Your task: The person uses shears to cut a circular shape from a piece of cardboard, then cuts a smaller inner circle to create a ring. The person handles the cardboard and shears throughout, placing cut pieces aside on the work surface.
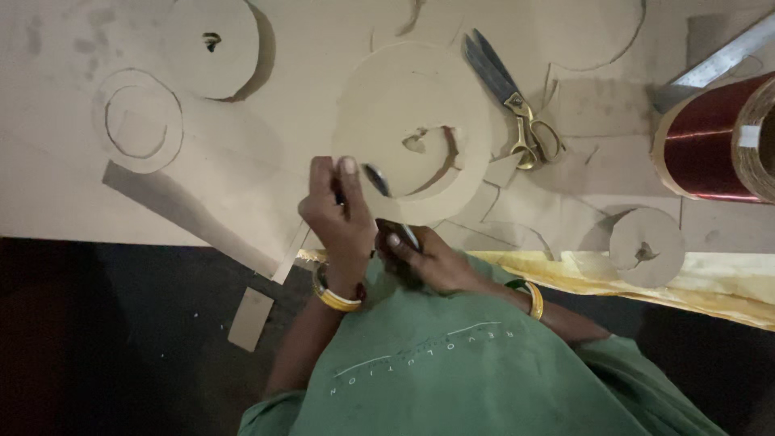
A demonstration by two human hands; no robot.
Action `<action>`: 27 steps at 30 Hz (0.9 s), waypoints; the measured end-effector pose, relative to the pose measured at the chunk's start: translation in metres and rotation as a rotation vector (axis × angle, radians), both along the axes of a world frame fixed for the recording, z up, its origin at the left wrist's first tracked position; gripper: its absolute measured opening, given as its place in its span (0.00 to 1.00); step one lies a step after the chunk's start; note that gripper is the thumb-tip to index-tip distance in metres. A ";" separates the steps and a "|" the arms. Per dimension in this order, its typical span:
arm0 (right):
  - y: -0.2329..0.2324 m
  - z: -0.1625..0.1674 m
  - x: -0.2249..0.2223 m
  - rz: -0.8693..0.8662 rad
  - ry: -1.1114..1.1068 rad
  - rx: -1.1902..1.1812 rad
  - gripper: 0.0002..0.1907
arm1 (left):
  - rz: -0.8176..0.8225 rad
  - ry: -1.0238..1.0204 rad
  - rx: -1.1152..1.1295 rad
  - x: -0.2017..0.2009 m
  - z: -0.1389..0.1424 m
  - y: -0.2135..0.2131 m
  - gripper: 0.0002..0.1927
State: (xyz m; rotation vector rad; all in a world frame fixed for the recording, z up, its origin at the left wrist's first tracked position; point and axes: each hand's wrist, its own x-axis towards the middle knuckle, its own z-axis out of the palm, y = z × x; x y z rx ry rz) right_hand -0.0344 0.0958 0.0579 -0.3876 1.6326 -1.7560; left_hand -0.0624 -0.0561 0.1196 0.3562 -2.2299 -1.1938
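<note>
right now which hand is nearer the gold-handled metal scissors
Right. The right hand lies below and left of the gold-handled metal scissors; the left hand sits farther left.

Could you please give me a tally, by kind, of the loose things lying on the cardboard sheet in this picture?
Cardboard discs: 4, at top left, ringed left, large centre and small right.
Scissors: 1.
Copper wire spool: 1.
Metal ruler: 1.
Total: 7.
</note>
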 end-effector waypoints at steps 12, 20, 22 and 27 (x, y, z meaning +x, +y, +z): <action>0.000 -0.002 0.003 -0.031 -0.240 0.102 0.15 | -0.069 -0.041 0.101 -0.005 0.003 -0.008 0.15; 0.000 0.013 -0.009 0.083 -0.167 0.151 0.12 | -0.180 0.006 -0.038 -0.019 0.021 -0.035 0.15; 0.000 0.010 -0.005 0.070 -0.180 0.114 0.14 | -0.132 -0.006 0.023 -0.014 0.016 -0.024 0.16; 0.004 0.001 0.006 0.008 -0.166 0.092 0.14 | -0.074 -0.003 0.028 -0.011 0.009 -0.014 0.16</action>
